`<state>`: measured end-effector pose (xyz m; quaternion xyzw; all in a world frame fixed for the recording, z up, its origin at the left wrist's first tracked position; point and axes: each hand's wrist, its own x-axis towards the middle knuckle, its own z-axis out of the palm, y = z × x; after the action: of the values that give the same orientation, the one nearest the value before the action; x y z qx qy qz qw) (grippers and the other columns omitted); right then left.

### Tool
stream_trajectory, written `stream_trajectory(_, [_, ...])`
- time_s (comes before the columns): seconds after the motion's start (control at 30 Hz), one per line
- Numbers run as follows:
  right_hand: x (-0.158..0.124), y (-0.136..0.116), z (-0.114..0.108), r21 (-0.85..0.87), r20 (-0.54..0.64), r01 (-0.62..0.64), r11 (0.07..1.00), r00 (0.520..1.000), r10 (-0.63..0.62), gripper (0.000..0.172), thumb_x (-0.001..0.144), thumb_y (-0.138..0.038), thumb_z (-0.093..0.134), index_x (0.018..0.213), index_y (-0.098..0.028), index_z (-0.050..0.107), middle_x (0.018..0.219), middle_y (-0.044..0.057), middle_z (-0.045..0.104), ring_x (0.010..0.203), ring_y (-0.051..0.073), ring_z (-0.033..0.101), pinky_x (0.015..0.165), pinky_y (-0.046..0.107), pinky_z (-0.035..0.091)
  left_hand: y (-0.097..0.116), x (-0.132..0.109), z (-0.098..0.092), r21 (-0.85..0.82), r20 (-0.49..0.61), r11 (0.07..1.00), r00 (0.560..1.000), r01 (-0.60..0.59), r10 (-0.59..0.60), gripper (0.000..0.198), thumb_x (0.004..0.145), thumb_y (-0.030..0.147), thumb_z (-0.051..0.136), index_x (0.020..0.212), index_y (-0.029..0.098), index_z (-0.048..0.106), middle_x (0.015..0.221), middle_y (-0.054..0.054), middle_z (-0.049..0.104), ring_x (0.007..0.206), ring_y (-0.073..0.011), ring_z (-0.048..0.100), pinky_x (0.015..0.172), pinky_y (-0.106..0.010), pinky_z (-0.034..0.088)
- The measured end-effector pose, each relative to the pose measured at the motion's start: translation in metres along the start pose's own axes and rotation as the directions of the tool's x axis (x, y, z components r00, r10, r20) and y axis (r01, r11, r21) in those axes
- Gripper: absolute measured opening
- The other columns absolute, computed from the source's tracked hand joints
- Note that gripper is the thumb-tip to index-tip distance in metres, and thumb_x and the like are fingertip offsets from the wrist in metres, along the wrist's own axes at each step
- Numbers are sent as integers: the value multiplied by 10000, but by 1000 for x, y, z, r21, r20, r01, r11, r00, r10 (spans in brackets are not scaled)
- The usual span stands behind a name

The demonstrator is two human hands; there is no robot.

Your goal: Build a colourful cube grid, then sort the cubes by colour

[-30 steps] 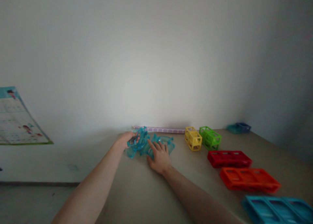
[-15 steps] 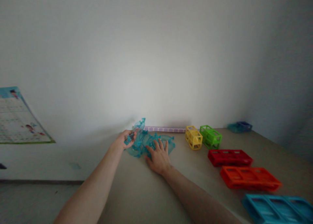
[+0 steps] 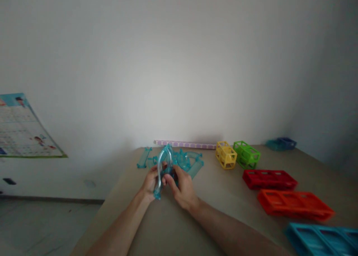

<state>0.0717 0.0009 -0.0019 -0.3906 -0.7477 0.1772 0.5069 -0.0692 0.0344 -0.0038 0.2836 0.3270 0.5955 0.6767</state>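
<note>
Curved teal piece (image 3: pixel 159 172), translucent, sits clasped in the left hand (image 3: pixel 150 179) and right hand (image 3: pixel 184 188), close together above the tabletop (image 3: pixel 170 230). Writing on the wall poster (image 3: pixel 26 131) is too blurred to read.

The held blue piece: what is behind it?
Behind the held blue piece, more blue pieces lie on the table; whatever the left hand and right hand cover is hidden.
</note>
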Motion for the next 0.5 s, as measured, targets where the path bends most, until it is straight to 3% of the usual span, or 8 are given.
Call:
stream_trajectory(0.23, [2,4,1,180,22,-56,982,998,53,221,953,-316,416,932,-191,597,752,5,634,668,141,584,639,241,438,15,-5,3,-27,39,1000,999,-7,9,161,701,226,763,792,143,659,738,-19,696,348,-59,508,301,-169,413])
stream_trajectory(0.37, [2,11,5,248,-63,-135,959,986,155,275,968,-329,332,827,-197,526,688,2,602,617,141,562,603,249,433,15,-5,8,-55,52,997,997,-48,51,239,674,255,801,811,137,643,628,28,595,450,-73,549,363,-160,466])
stream_trajectory(0.5, [3,16,8,341,-79,-208,917,966,248,350,981,-464,337,820,-201,503,646,-13,557,576,134,538,554,238,426,12,-1,8,-77,55,995,996,-69,74,269,697,280,782,875,146,631,567,57,512,513,-88,552,389,-152,469])
